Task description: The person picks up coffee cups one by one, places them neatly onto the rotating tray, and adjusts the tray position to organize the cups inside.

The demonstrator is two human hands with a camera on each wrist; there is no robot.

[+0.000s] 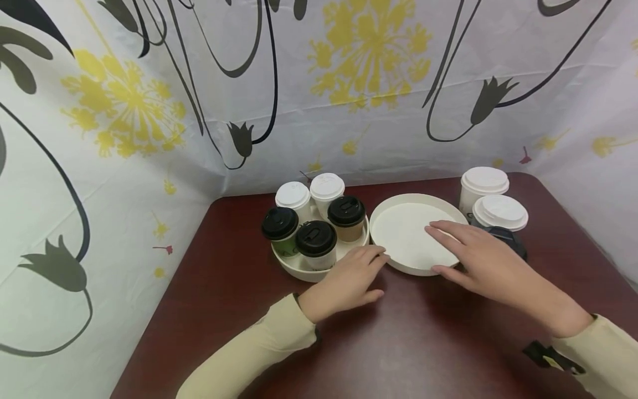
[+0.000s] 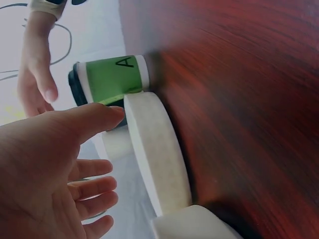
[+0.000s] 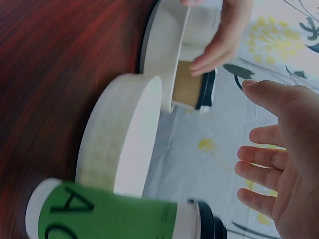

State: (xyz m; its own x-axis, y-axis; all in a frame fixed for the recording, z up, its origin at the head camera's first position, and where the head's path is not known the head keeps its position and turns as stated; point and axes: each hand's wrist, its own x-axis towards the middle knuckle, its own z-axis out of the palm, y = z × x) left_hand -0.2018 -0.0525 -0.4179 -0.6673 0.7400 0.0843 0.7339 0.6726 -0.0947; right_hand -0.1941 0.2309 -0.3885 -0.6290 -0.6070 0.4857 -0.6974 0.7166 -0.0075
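Note:
A round white tray [image 1: 408, 235] lies between both hands. My left hand [image 1: 349, 282] hovers with loosely extended fingers between this tray and a second white tray [image 1: 304, 274] to its left, which carries several lidded paper cups. Above the right side of the first tray, my right hand [image 1: 493, 266] spreads its fingers, and nothing is in its grasp. Just behind that hand stands a green paper cup [image 3: 109, 214] with a black lid, mostly hidden in the head view.
On the left tray are two white-lidded cups [image 1: 293, 198], a green cup [image 1: 286, 245], a brown cup [image 1: 349, 231] and a white cup [image 1: 321, 260], these three black-lidded. Two white-lidded cups [image 1: 484, 183] stand at the back right. A patterned cloth [image 1: 279, 100] hangs behind the dark red table [image 1: 399, 343].

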